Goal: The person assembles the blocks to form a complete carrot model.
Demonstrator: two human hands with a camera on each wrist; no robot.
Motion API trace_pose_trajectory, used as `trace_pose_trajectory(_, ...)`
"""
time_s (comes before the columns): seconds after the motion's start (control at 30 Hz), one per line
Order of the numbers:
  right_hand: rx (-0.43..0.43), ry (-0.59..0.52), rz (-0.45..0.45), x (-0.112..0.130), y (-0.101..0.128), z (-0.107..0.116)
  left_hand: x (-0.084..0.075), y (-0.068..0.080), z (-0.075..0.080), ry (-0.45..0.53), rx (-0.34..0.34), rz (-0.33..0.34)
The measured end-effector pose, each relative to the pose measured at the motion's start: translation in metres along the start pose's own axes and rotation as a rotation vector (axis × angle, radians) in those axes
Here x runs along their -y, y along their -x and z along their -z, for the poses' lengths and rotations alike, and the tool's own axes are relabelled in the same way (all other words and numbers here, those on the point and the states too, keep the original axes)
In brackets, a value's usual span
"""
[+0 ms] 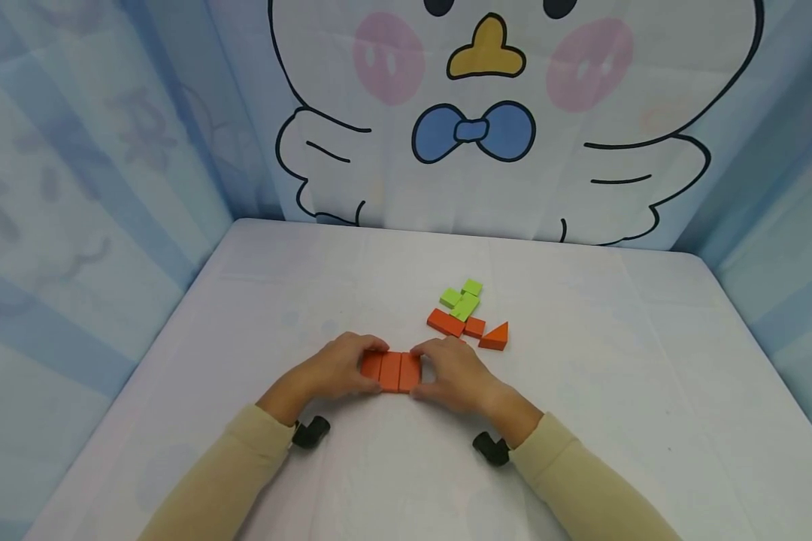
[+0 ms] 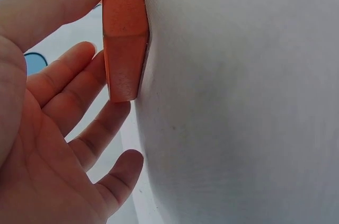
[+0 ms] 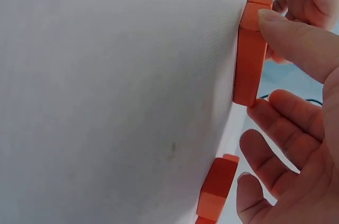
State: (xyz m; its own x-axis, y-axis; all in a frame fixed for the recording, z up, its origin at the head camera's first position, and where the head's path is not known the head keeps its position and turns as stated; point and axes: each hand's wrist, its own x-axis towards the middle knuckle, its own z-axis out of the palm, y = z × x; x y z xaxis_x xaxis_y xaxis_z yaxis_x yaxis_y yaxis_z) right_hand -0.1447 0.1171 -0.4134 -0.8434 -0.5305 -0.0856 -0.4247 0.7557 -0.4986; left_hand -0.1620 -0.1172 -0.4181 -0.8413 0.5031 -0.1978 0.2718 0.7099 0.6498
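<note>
A row of three orange blocks [image 1: 392, 370] lies flat on the white table [image 1: 582, 421]. My left hand [image 1: 368, 368] grips the row's left end and my right hand [image 1: 425, 370] grips its right end. On each hand the thumb is on the near edge and the fingers are on the far edge. In the left wrist view the thumb presses the end block [image 2: 124, 38], with the fingers [image 2: 79, 70] spread behind it. The right wrist view has the thumb [image 3: 296, 38] on the row's end block [image 3: 250, 60].
Just behind my right hand lie loose orange blocks [image 1: 446, 323], an orange triangle [image 1: 495, 336] and several green blocks [image 1: 462, 298]. One of the loose orange blocks [image 3: 217, 184] shows in the right wrist view. A printed cloth backdrop [image 1: 487, 135] walls the table's back and sides.
</note>
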Motion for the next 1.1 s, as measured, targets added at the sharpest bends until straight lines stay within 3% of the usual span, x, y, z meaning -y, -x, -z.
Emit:
trace_pose_trajectory(0.37, -0.036, -0.104, -0.118, -0.019, 0.009, 0.021, -0.002, 0.002, -0.001, 0.000, -0.002, 0.042)
trace_pose_trajectory(0.73, -0.086, -0.025, -0.140, -0.035, 0.013, 0.027, 0.000, 0.005, 0.002, -0.006, -0.010, 0.024)
trace_pose_trajectory(1.1, -0.121, 0.048, -0.157, -0.038, 0.011, 0.027, 0.012, 0.016, 0.010, 0.008, -0.066, 0.030)
